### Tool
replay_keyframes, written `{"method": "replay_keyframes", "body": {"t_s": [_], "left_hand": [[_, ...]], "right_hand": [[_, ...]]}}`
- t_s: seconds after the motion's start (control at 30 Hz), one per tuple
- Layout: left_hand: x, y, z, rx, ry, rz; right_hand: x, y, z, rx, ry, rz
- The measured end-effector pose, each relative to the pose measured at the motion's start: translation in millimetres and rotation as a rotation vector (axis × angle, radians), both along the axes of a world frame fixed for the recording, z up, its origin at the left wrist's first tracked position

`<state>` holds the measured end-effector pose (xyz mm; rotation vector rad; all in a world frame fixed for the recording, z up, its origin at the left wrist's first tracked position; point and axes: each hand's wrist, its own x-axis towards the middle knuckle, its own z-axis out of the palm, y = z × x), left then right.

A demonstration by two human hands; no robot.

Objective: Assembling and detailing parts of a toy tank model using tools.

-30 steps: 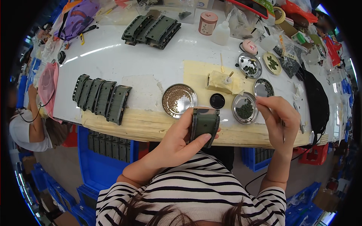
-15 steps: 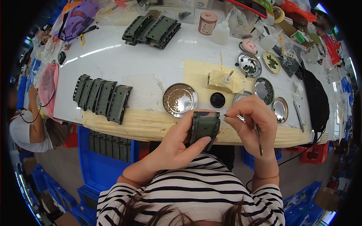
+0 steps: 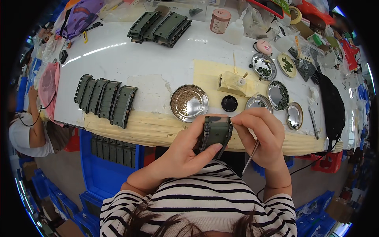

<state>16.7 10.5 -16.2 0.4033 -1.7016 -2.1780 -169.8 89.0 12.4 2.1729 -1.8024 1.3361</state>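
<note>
The green camo part (image 3: 216, 132) is held up just off the near edge of the white table (image 3: 130, 63), clamped between thumb and fingers of the left hand (image 3: 179, 154). The right hand (image 3: 262, 136) has its fingertips pinched together at the part's top right corner, with a thin tool (image 3: 250, 158) tucked under the palm. For this kind of fiddly bit, the part is probably best kept braced low and steady, with only the pinching fingers moved. The dish of small brown pieces (image 3: 189, 102) sits close by near that edge, so reaches can be kept short.
</note>
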Motion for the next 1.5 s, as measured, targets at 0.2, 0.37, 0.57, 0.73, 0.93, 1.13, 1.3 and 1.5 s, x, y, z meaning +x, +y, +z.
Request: {"method": "replay_keyframes", "body": {"t_s": [0.2, 0.37, 0.57, 0.73, 0.93, 1.13, 1.3, 1.5], "left_hand": [[-1, 0, -1, -0.041, -0.015, 0.01], [0, 1, 0, -0.084, -0.038, 0.008], [-1, 3, 3, -0.12, -0.033, 0.023], [-2, 5, -2, -0.104, 0.001, 0.036], [-4, 2, -3, -0.057, 0.009, 0.014], [-5, 4, 0, -0.064, 0.013, 0.017], [-4, 5, 0, -0.08, -0.016, 0.02], [-3, 7, 0, -0.173, -0.026, 0.04]], "right_hand": [[-5, 6, 2, 0.033, 0.227, 0.025], [-4, 5, 3, 0.036, 0.098, 0.04], [1, 4, 3, 0.015, 0.068, 0.006], [5, 5, -3, -0.007, 0.049, -0.024], [3, 8, -4, 0.046, -0.108, -0.026], [2, 8, 0, 0.06, -0.17, -0.036], [1, 7, -3, 0.03, -0.103, -0.02], [3, 6, -7, -0.023, 0.006, -0.04]]}}
